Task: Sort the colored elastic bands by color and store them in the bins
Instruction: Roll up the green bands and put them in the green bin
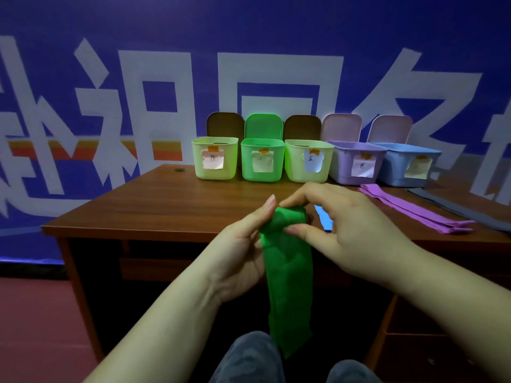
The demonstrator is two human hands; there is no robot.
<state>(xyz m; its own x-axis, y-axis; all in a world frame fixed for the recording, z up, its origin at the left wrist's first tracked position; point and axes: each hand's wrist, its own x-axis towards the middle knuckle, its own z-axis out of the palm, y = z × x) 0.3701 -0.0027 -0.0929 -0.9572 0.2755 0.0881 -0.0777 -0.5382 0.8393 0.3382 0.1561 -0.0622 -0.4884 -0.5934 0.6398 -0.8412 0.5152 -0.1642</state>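
head cam: both hands hold the green band (287,272) in front of the desk (166,205), left hand (243,244) gripping it from the side while the right hand (337,225) pinches the top end with thumb and fingertips, looks like rolling it up small so it fits the green bin (262,161) in the row at the back. purple bands (414,211) and a grey band (470,211) wait on the right, probably the unsorted pile. a blue band (325,219) is mostly hidden behind the right hand, bin labels are too blurry to read, and i can't see inside any bin.

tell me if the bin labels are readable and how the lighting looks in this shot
Head view: dim, blue-tinted light; labels on the bins too soft to read; wide-angle bending at the edges; the green band and both hands, left hand, right hand, fairly sharp.
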